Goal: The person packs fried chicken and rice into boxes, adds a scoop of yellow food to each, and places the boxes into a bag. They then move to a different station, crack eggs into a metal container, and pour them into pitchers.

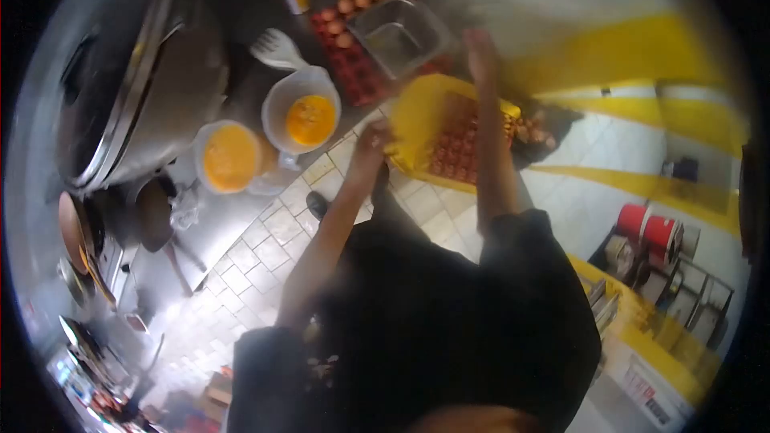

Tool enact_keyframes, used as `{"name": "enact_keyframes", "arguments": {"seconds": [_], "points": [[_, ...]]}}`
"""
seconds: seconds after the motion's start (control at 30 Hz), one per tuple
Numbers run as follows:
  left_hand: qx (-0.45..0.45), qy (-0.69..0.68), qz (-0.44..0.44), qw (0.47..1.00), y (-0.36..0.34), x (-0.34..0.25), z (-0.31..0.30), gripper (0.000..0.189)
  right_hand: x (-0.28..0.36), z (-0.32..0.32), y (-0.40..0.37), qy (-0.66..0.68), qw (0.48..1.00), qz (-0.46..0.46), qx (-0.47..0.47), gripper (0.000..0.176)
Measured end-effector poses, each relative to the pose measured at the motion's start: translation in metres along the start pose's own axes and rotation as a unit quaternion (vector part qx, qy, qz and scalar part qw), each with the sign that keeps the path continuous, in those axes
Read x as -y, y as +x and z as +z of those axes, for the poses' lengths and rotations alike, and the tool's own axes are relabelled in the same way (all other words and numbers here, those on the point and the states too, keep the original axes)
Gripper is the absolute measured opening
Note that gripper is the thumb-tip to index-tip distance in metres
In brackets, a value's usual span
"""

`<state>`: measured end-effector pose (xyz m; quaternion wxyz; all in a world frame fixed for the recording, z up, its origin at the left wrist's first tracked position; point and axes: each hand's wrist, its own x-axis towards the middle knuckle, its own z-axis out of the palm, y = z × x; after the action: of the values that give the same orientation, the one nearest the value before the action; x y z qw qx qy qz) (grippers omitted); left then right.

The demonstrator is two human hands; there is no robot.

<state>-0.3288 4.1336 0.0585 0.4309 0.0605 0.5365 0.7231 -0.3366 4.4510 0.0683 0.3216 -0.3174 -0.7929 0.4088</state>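
A steel counter [245, 98] runs along the left side, and to the right of its edge, over the tiled floor [273, 240], sits a yellow crate [413, 124] in front of the person. It holds rows of reddish-brown rounded shapes [459, 144], too blurred to tell eggs from tray cells. On the counter's far end lies a red egg tray [357, 72], with a metal pan [401, 40] resting over part of it; nearer stand two jugs, one with mixed yellow liquid [230, 159], the other with deeper orange egg [310, 120]. The left hand [371, 147] is at the crate's left edge, apparently touching it, though blur hides whether its fingers close on the rim. The right arm crosses over the crate, and the right hand [480, 44] lies beyond its far side, near the pan; I cannot tell whether it holds anything. The step in hand looks like handling the crate beside the egg work; the next move probably calls for a sure left-hand hold and a level crate. A few brown eggs [346, 5] line the tray's edge.
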Motion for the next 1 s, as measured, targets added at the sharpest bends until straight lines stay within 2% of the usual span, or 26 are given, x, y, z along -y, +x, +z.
{"name": "enact_keyframes", "arguments": {"seconds": [0.03,0.07,0.1,0.13,0.17,0.27,0.33,0.37,0.43,0.5,0.53,0.57,0.6,0.63,0.67,0.7,0.73,0.77,0.8,0.83,0.9,0.93,1.0], "points": [[-0.076,-0.059,0.002,0.995,0.03,0.003,0.014,0.043,-0.051,-0.006,-0.013,-0.106,0.994,-0.029,0.023,0.037],[-0.157,-0.117,0.006,0.981,0.055,0.007,0.027,0.037,-0.071,-0.014,-0.035,-0.101,0.994,0.009,0.034,0.034],[-0.154,-0.114,0.0,0.981,0.07,0.002,0.039,0.037,-0.089,-0.023,-0.058,-0.097,0.993,0.047,0.045,0.032],[-0.214,-0.108,0.01,0.971,0.084,-0.008,0.049,0.034,-0.07,-0.036,-0.101,0.021,0.988,0.148,0.036,0.031],[-0.274,-0.1,0.023,0.956,0.099,-0.015,0.054,0.031,-0.085,-0.041,-0.13,0.042,0.986,0.16,0.02,0.03],[-0.238,-0.071,0.064,0.967,0.134,0.004,0.039,0.026,-0.133,-0.059,-0.208,0.044,0.975,0.214,-0.032,0.03],[-0.242,-0.071,0.078,0.964,0.137,-0.007,0.048,0.024,-0.147,-0.065,-0.224,0.024,0.971,0.239,-0.019,0.03],[-0.258,-0.076,0.096,0.958,0.14,-0.016,0.051,0.023,-0.141,-0.067,-0.209,0.031,0.971,0.236,-0.022,0.03],[-0.28,-0.059,0.076,0.955,0.148,-0.029,0.051,0.022,-0.124,-0.076,-0.18,0.033,0.977,0.21,-0.008,0.03],[-0.228,-0.07,0.063,0.969,0.159,-0.031,0.046,0.019,-0.116,-0.068,-0.13,0.017,0.981,0.191,-0.008,0.028],[-0.184,-0.062,0.117,0.974,0.163,-0.021,0.035,0.017,-0.106,-0.067,-0.101,0.048,0.979,0.197,0.002,0.027],[-0.186,-0.002,0.116,0.976,0.156,-0.012,0.022,0.016,-0.101,-0.061,-0.075,0.077,0.976,0.202,0.013,0.026],[-0.191,0.027,0.119,0.974,0.136,-0.002,0.014,0.016,-0.103,-0.052,-0.051,0.084,0.978,0.192,0.024,0.026],[-0.197,0.055,0.123,0.971,0.115,0.007,0.007,0.015,-0.104,-0.042,-0.028,0.108,0.986,0.125,0.031,0.026],[-0.213,0.084,0.109,0.967,0.084,0.02,0.004,0.021,-0.104,-0.027,-0.004,0.133,0.989,0.059,0.036,0.027],[-0.182,0.062,0.07,0.979,0.05,0.007,0.013,0.026,-0.097,-0.01,0.018,0.141,0.988,0.053,0.039,0.027],[-0.151,0.043,0.029,0.987,0.015,-0.009,0.024,0.034,-0.085,0.006,0.037,0.074,0.992,-0.008,0.105,0.027],[-0.16,0.063,-0.014,0.985,-0.007,-0.018,0.029,0.024,-0.077,0.024,0.052,0.004,0.983,-0.068,0.171,0.028],[-0.166,0.082,-0.057,0.981,-0.029,-0.028,0.034,0.015,-0.075,0.05,0.068,0.03,0.974,-0.078,0.21,0.026],[-0.17,0.082,-0.058,0.98,-0.043,-0.011,0.019,0.015,-0.073,0.077,0.08,0.057,0.963,-0.087,0.248,0.026],[-0.159,0.116,-0.041,0.98,-0.055,0.024,-0.011,0.014,-0.04,0.106,0.101,-0.115,0.946,-0.197,0.23,0.027],[-0.156,0.127,-0.036,0.979,-0.06,0.031,-0.018,0.013,-0.048,0.125,0.111,-0.114,0.947,-0.196,0.23,0.027],[-0.143,0.174,-0.045,0.973,-0.068,0.023,-0.017,0.014,-0.066,0.163,0.13,0.002,0.951,-0.148,0.273,0.03]]}}
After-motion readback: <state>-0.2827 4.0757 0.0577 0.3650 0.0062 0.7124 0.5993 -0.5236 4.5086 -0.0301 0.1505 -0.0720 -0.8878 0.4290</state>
